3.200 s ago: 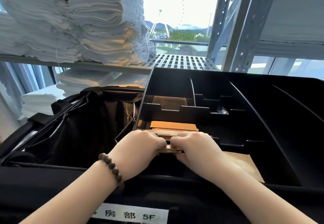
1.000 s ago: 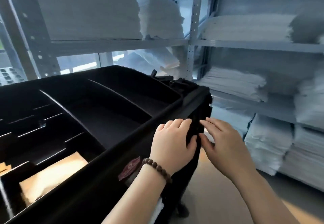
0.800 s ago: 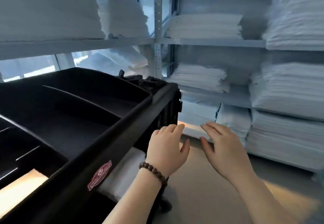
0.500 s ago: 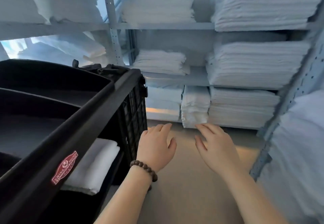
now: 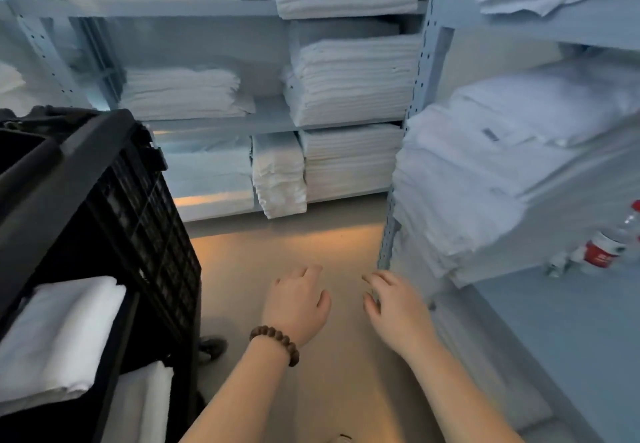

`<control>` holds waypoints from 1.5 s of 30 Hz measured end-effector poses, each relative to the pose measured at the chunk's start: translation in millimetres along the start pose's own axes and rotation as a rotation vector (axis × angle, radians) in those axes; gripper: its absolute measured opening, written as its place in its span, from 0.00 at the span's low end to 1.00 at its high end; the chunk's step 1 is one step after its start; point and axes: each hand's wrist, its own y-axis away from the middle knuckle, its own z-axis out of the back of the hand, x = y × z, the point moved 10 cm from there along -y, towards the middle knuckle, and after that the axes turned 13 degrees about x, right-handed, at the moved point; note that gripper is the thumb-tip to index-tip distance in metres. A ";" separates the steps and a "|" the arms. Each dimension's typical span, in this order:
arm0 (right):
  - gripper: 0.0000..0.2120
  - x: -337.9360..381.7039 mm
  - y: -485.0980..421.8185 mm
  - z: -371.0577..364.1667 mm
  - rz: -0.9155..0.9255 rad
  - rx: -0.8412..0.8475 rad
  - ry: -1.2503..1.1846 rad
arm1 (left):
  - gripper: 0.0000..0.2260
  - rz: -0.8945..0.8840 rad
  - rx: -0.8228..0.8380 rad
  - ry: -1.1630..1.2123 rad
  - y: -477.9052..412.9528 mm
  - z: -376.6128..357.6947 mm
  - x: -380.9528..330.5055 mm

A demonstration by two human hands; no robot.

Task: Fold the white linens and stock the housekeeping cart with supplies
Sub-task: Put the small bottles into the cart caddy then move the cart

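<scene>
The black housekeeping cart [image 5: 104, 179] stands at the left, with folded white linen [image 5: 59, 335] on its inner shelves. My left hand [image 5: 298, 304], a bead bracelet on its wrist, hovers over the floor with relaxed fingers and holds nothing. My right hand [image 5: 394, 307] hovers beside it, fingers loosely spread, empty. Stacks of folded white linens [image 5: 353, 78] fill the shelves ahead, and another stack [image 5: 485, 165] lies on the right shelf close to my right hand.
A grey metal shelf upright [image 5: 415, 96] stands between the far and right racks. Water bottles with red labels [image 5: 606, 245] lie on the right shelf. Bare floor [image 5: 277, 241] runs between the cart and the shelves.
My view has swung right, away from the cart's top tray toward the linen shelves. Both hands left the cart and now hover empty over the floor.
</scene>
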 end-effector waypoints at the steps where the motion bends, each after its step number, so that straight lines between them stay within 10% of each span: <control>1: 0.18 -13.8 9.0 -0.8 -0.030 0.000 0.007 | 0.21 -0.024 0.015 -0.009 -1.6 -8.7 -12.8; 25: 0.17 -338.4 166.1 91.1 -0.602 -0.156 -0.066 | 0.22 -0.593 0.251 0.025 -83.5 -144.5 -383.1; 45: 0.21 -504.6 77.6 86.1 -0.674 -0.223 -0.216 | 0.23 -0.688 0.301 0.057 -226.2 -219.9 -447.6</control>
